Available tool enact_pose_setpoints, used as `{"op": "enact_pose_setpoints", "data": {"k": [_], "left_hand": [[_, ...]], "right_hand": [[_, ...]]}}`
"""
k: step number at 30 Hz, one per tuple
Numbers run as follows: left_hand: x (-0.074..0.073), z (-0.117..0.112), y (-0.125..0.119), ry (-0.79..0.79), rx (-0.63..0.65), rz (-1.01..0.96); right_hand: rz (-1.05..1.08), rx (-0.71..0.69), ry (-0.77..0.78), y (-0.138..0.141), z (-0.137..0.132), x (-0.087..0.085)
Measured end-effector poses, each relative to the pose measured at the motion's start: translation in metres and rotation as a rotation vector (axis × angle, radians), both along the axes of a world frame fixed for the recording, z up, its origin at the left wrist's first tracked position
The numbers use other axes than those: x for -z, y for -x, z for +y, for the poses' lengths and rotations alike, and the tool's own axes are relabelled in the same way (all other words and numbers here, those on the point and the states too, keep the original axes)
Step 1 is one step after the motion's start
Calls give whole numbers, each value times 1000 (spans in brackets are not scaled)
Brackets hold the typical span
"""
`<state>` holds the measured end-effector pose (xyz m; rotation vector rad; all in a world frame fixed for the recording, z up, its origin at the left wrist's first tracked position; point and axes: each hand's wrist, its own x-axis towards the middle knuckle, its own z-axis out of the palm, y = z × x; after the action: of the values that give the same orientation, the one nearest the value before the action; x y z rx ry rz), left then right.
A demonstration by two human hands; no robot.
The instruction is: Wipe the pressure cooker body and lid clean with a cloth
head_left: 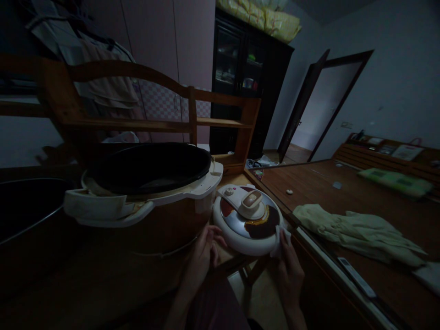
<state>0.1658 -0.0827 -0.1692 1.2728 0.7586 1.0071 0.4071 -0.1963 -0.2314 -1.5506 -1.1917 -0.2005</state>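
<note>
A round white cooker lid [248, 219] with a knob on top lies at the edge of a dark surface, just right of an open electric cooker [147, 192] with a dark inner pot. My left hand [202, 256] curls its fingers on the lid's near left rim. My right hand [290, 263] presses a white cloth [280, 238] against the lid's right rim, fingers closed on the cloth.
A wooden bed frame [343, 201] with a pale folded cloth [357, 229] and a green item [395, 181] lies to the right. A wooden shelf unit [192, 114] stands behind the cooker, a dark cabinet [247, 78] and an open door [302, 105] beyond. The room is dim.
</note>
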Motion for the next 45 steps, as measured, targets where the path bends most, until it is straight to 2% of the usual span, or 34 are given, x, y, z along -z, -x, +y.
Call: {"op": "enact_pose_setpoints", "data": {"k": [4, 8, 15, 22, 27, 35, 45], "left_hand": [[0, 0, 0, -12, 3, -6], [-6, -3, 0, 14, -7, 24], [-11, -9, 2, 109, 97, 132], [-17, -11, 1, 15, 95, 187], [-12, -7, 1, 51, 74, 83], [-13, -5, 6, -52, 72, 5], [-11, -5, 1, 32, 30, -105]], "right_hand": [[-34, 9, 12, 6, -3, 2], [-83, -1, 30, 11, -7, 4], [-149, 31, 73, 26, -10, 0], [-213, 29, 46, 38, -8, -2], [-241, 25, 2, 44, -6, -2], [-202, 15, 22, 49, -5, -11], [-219, 33, 29, 50, -6, -7]]}}
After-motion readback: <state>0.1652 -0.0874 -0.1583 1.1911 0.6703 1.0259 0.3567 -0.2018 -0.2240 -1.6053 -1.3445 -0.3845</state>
